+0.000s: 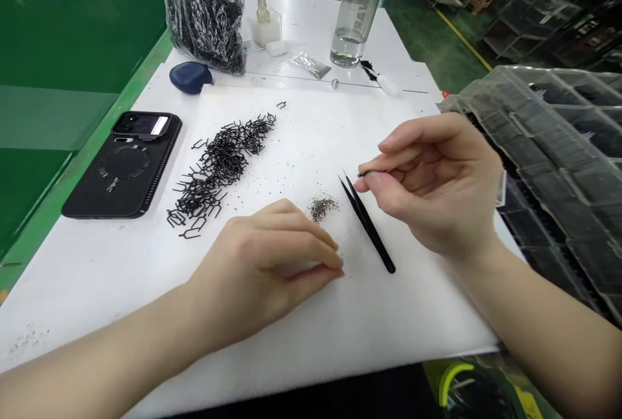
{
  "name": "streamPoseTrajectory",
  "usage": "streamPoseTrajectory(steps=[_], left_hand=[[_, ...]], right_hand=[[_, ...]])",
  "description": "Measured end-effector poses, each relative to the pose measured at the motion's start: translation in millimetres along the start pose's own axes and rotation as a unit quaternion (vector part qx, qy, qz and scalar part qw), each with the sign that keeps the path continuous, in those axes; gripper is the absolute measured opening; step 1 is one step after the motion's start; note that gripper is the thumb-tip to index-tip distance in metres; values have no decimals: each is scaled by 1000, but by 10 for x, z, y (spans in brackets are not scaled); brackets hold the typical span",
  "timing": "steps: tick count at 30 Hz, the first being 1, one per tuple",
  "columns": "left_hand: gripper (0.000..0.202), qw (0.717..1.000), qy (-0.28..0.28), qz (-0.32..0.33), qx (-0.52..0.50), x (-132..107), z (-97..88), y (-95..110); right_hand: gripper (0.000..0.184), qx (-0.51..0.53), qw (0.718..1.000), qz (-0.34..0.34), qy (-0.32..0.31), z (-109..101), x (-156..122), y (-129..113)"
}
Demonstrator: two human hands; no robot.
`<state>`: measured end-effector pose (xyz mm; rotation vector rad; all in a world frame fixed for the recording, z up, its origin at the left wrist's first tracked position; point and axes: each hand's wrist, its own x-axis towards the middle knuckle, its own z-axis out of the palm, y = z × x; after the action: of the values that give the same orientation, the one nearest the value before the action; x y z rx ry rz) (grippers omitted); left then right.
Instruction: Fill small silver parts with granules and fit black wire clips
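My right hand (437,182) hovers over the white foam sheet (311,315), thumb and forefinger pinched on a small black metal clip (370,173). Black tweezers (368,223) lie on the sheet just under and left of that hand. My left hand (272,263) rests on the sheet with its fingers pinched together; what is between them is too small to make out. A small heap of tiny grey parts (322,206) sits between the two hands. A spread pile of black clips (216,166) lies to the left.
A black phone (126,166) lies at the left edge, a dark blue case (190,76) behind it. At the back stand a plastic bag of black clips (207,14), a clear bottle (357,8) and a small glue bottle (264,17). Clear compartment trays (558,147) are stacked on the right.
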<state>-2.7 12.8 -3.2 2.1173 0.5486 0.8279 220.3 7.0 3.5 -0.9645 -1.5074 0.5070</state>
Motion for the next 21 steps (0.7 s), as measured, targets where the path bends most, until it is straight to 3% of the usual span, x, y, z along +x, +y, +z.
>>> streamPoseTrajectory(steps=[3,11,15,18,21], left_hand=[[7,998,6,39,57,-29,64,-49],[10,996,-35,40,65,17,31,-51],[21,998,31,13,51,23,-14,28],[31,994,88,-55,-21,12,-32,74],[33,985,101,-88,-108,10,-29,76]], right_hand=[[39,4,1000,-3,-16,1,-11,-4],[40,6,1000,1,-26,-8,-16,14],[39,5,1000,4,-27,-8,-16,15],[38,-4,1000,8,-30,-4,-23,4],[37,-15,999,18,-33,3,-31,-12]])
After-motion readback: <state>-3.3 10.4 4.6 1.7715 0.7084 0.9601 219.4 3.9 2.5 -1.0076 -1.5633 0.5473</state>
